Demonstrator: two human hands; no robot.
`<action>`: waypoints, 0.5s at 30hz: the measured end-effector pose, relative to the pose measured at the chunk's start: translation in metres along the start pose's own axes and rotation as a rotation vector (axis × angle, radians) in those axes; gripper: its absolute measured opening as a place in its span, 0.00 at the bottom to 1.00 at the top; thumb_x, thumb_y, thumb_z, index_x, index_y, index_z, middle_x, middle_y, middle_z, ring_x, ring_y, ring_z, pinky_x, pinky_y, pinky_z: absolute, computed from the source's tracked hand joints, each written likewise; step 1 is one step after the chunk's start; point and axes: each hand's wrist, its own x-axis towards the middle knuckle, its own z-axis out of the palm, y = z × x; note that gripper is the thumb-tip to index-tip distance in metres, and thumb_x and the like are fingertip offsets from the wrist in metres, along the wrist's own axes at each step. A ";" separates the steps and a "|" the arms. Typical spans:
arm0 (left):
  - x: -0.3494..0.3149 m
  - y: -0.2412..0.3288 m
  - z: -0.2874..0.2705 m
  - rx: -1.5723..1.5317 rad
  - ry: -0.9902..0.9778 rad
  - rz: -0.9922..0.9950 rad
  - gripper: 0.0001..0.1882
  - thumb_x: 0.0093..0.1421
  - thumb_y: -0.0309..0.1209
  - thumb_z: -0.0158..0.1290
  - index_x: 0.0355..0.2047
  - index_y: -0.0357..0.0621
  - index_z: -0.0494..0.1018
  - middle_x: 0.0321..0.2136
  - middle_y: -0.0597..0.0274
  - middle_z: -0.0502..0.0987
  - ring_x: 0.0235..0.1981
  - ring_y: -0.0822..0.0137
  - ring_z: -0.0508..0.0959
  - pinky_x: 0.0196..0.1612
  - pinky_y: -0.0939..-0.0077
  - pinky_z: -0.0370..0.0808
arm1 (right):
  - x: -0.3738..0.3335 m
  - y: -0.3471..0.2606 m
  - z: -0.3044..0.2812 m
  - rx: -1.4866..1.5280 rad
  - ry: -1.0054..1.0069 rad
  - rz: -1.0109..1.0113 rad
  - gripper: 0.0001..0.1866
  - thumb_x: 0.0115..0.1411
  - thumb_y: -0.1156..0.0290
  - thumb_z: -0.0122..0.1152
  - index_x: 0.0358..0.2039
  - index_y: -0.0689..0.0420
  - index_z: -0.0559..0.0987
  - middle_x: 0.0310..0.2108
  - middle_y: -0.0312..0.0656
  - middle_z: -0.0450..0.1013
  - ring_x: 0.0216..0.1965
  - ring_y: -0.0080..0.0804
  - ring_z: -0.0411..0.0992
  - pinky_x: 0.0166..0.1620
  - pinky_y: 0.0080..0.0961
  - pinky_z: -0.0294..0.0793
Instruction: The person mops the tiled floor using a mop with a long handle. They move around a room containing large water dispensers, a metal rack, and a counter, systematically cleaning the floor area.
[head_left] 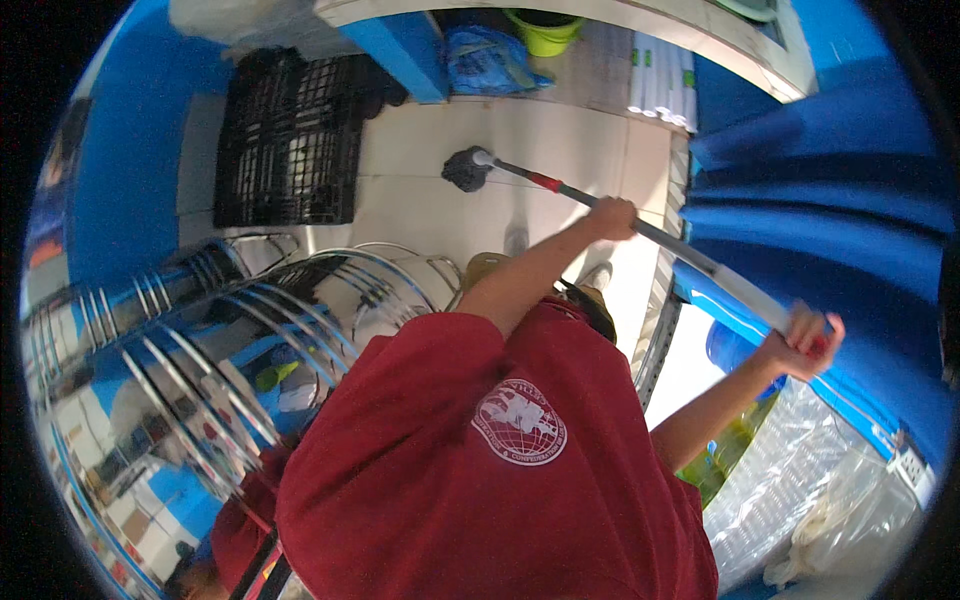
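Observation:
A mop with a dark shaggy head [464,170] rests on the pale tiled floor ahead of me. Its grey handle [690,256] has a red collar low down and a whitish upper end, and slants up toward my right. My left hand [611,219] is wrapped round the middle of the handle. Near the whitish top end, my right hand [800,346] is closed on it, slightly blurred, with some fingertips sticking out. Both arms reach forward from my dark red shirt [400,450].
Black plastic crates [290,150] stand far left; a chrome wire rack [240,350] curves along my left. A blue bag [490,62], a lime-green bucket [545,36] and white tubes [662,85] sit under a ledge ahead. Blue curtain [830,190] and clear plastic wrap [800,470] line the right.

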 end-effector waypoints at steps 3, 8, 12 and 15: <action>-0.045 -0.099 -0.031 -0.101 0.383 -0.169 0.08 0.44 0.34 0.54 0.22 0.43 0.76 0.26 0.47 0.78 0.32 0.45 0.78 0.41 0.53 0.74 | -0.028 0.096 0.047 0.054 -0.114 0.224 0.23 0.60 0.49 0.44 0.32 0.59 0.73 0.11 0.33 0.55 0.13 0.23 0.52 0.19 0.24 0.52; -0.154 -0.205 -0.069 -0.009 0.550 -0.397 0.27 0.48 0.32 0.55 0.50 0.41 0.67 0.52 0.45 0.68 0.52 0.49 0.71 0.55 0.60 0.70 | -0.113 0.189 0.112 0.008 -0.442 0.488 0.28 0.63 0.50 0.35 0.28 0.65 0.72 0.22 0.46 0.69 0.23 0.33 0.64 0.41 0.35 0.68; -0.214 -0.202 -0.060 -0.027 0.435 -0.875 0.38 0.52 0.34 0.53 0.63 0.41 0.53 0.62 0.37 0.54 0.58 0.43 0.66 0.58 0.58 0.67 | -0.149 0.214 0.131 0.041 -0.655 0.503 0.30 0.65 0.51 0.33 0.28 0.67 0.74 0.21 0.44 0.68 0.23 0.30 0.64 0.40 0.33 0.67; -0.224 -0.173 -0.032 -0.106 0.481 -0.919 0.42 0.53 0.36 0.52 0.63 0.31 0.48 0.64 0.32 0.47 0.61 0.41 0.61 0.59 0.58 0.65 | -0.133 0.215 0.110 -0.015 -0.663 0.516 0.32 0.66 0.52 0.31 0.29 0.69 0.76 0.23 0.46 0.72 0.21 0.26 0.64 0.30 0.23 0.65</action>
